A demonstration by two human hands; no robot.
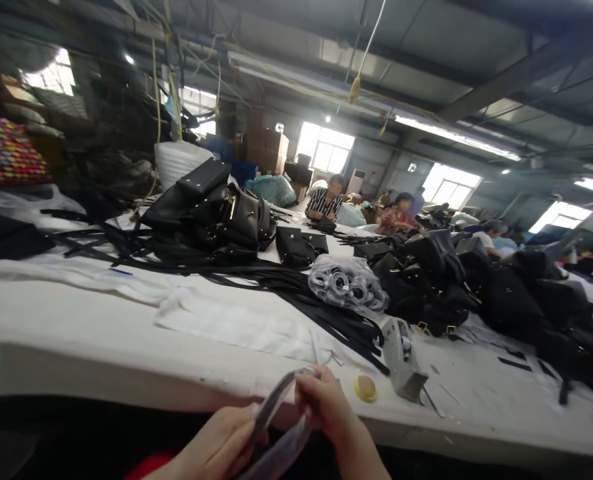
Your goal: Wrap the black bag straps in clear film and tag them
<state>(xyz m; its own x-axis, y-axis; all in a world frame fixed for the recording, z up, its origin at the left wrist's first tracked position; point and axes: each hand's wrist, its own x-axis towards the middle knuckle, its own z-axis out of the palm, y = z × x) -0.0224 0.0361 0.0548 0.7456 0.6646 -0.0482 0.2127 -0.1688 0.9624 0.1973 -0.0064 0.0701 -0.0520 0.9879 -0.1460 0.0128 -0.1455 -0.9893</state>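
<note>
At the bottom of the view, below the near edge of the white table [76, 333], both my hands grip a grey strap [276, 427] between them. My left hand [216, 443] is closed round its lower part. My right hand [329, 410] pinches the upper part, where the strap bends into a loop. Just beyond my right hand lie a small yellow round thing [365, 387] and a grey metal tool [401, 357].
Black straps [256, 277] fan across the table. Black bags are piled at centre left [216, 210] and right [476, 287]. A clear bag of metal rings [349, 283] sits mid-table. Several people [326, 200] work at the far end.
</note>
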